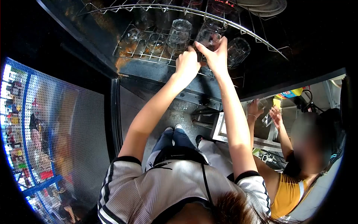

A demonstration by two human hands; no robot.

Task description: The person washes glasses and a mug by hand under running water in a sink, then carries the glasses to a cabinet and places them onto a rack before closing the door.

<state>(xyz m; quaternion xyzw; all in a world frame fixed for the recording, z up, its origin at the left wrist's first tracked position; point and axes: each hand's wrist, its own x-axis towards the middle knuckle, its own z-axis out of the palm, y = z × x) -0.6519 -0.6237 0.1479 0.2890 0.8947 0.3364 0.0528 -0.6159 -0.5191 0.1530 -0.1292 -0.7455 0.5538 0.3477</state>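
Note:
My right hand [216, 56] is wrapped round a clear drinking glass [207, 36] on the lower wire rack [147, 59], thumb on its left side and fingers on its right. Close beside it, my left hand [187, 63] is closed at the rack's front edge. Its fingertips point away from me, so whatever they grip is hidden. Left of my hands, another clear glass [179, 33] stands upside down. To the right of my right hand is a tilted faceted glass [238, 51].
Above runs a curved upper wire shelf [203, 14] with plates [266, 7] at its right. On my right, a co-worker's hands [276, 116] hold a yellow sponge [276, 103] and a glass over a metal sink area. A perforated screen [74, 123] stands left.

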